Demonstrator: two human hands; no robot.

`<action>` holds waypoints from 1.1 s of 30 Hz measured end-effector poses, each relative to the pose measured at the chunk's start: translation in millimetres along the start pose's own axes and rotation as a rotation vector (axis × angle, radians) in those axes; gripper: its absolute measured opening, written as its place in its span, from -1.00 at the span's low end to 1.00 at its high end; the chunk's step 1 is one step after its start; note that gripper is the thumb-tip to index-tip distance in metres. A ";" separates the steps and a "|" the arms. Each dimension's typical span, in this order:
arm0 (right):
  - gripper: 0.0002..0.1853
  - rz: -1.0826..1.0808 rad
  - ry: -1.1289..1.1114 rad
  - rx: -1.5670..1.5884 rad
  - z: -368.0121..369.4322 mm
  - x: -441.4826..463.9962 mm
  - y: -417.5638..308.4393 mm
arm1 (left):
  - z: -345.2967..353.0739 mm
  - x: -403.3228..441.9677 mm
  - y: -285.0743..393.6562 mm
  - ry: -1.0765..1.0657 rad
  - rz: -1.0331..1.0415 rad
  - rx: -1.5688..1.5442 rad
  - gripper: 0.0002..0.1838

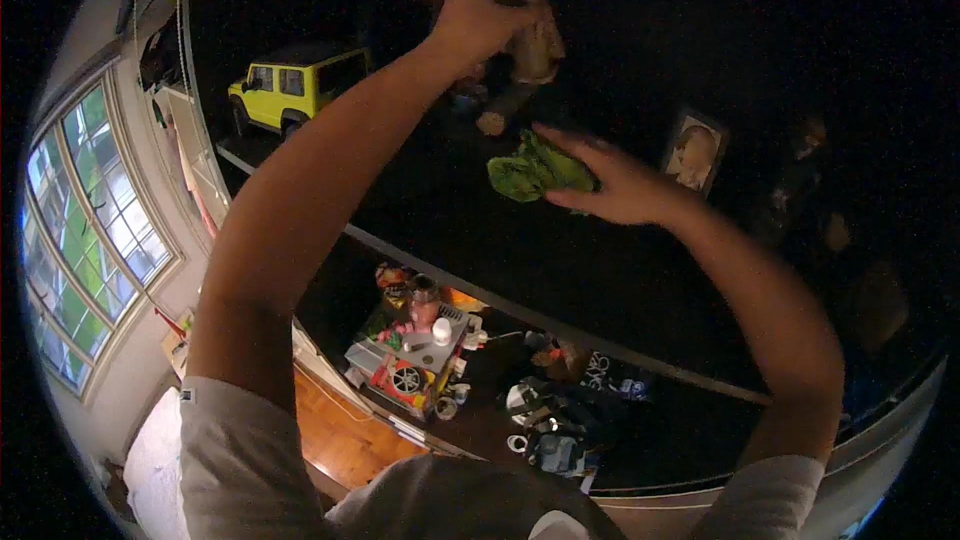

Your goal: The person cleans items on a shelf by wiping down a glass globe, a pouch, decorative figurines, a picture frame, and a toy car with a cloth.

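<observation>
**Figurine [541,47] in L hand [478,18], green cloth [540,172] just off its lower end**

Far L: boxy toy car [292,82], smooth yellow sides, blk roof, prob. plastic. Next, L hand, the nearer one, fingers curled round figurine's upper part; exact finger contact too dark to tell. Figurine: brownish, matte, lumpy, slim; long axis approx. away from wearer, lower end twd cloth. Cloth: soft, crumpled, pinched btwn thumb & fingers of R hand [622,180], apart from figurine. Far R: flat rect. photo frame [695,153], pale border.

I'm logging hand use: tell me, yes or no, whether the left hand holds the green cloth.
No, the green cloth is in the right hand, while the left hand is up at a figurine.
</observation>
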State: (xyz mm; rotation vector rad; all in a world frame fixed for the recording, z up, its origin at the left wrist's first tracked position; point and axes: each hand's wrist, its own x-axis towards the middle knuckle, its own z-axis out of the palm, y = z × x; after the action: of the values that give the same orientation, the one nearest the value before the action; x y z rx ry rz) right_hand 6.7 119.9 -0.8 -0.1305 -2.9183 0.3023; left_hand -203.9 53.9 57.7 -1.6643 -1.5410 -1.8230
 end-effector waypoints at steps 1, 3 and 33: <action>-0.48 0.009 0.011 -0.048 7.7 9.4 -0.1 | -1.0 1.4 -7.1 0.032 0.020 -0.038 -0.44; -0.50 0.032 0.040 -0.151 25.6 31.0 1.3 | -2.5 0.9 -15.1 0.104 0.041 -0.031 -0.45; -0.62 0.168 0.104 -0.355 -31.2 99.6 179.2 | -6.1 -13.7 -12.7 0.243 0.067 -0.130 -0.50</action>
State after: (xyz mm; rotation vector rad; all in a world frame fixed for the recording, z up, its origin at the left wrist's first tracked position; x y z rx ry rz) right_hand -71.9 311.5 10.4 -0.4326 -2.8314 -0.1960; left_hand -212.4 48.2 40.9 -1.4620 -1.2766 -2.0402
